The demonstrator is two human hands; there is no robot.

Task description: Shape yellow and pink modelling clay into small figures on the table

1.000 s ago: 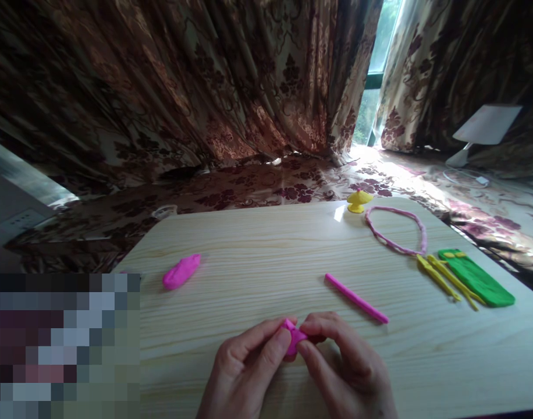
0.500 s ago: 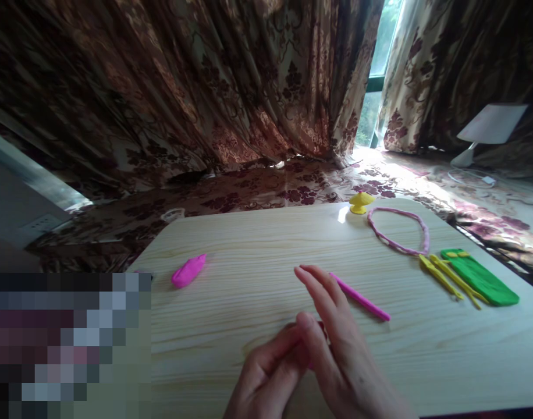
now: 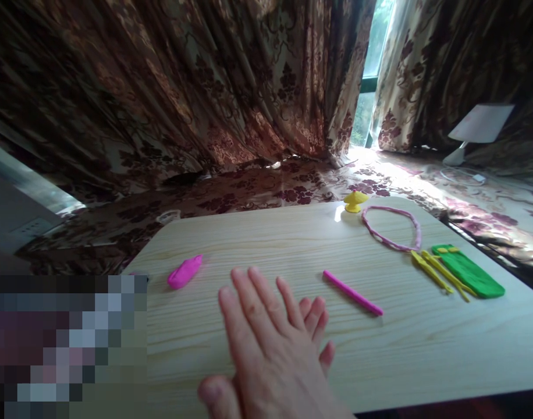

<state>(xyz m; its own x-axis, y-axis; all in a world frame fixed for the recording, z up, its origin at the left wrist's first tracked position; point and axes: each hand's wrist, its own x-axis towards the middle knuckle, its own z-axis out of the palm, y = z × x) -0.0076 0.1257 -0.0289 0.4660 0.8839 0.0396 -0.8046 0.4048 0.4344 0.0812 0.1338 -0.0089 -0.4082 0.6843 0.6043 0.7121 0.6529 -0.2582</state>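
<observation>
My right hand (image 3: 273,343) lies palm down, fingers stretched and slightly spread, across my left hand. Of my left hand (image 3: 316,320), only some extended fingers show beyond the right hand's edge. The palms face each other, and whatever lies between them is hidden. On the table just right of my hands is a thin pink clay stick (image 3: 352,293). A pointed lump of pink modelling clay (image 3: 185,272) rests to their left.
Along the table's (image 3: 249,241) right side are a green clay slab (image 3: 471,273), yellow clay strips (image 3: 432,272) and a pink twisted clay loop (image 3: 419,233). A yellow clay mushroom shape (image 3: 355,201) stands at the back edge. A white lamp (image 3: 480,125) stands beyond.
My right hand has swung left and flattened over my left hand. The pink bit that showed between my hands is now covered. Both clay pieces on the table stay put; the view shifted slightly.
</observation>
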